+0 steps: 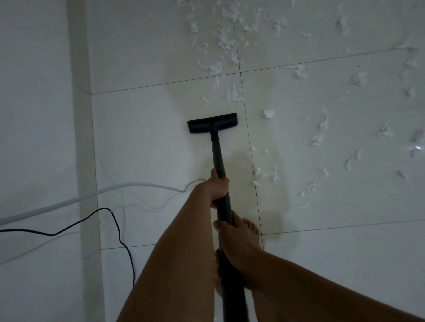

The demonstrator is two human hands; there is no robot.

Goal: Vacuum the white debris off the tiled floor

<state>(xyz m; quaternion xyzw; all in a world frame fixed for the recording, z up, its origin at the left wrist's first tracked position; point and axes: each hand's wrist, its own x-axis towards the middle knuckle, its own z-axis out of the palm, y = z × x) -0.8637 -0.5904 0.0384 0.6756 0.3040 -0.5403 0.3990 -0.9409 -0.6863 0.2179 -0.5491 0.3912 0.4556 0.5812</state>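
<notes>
Tiled floor (144, 144), white debris (226, 38) near vacuum (218, 155)

Lower end of the vacuum tube (218, 158) runs off the bottom edge. The left hand (218, 189) and right hand (235, 243) grip it, with parts of the fingers hidden behind the tube. Both forearms are cut by the bottom edge. Bare foot (250, 229): only toes show past the right hand. White cord (61, 204) and black cable (86, 218) exit the left edge. Debris (227, 37) is cut off at the top and right edges; scraps at far right are blurred.
</notes>
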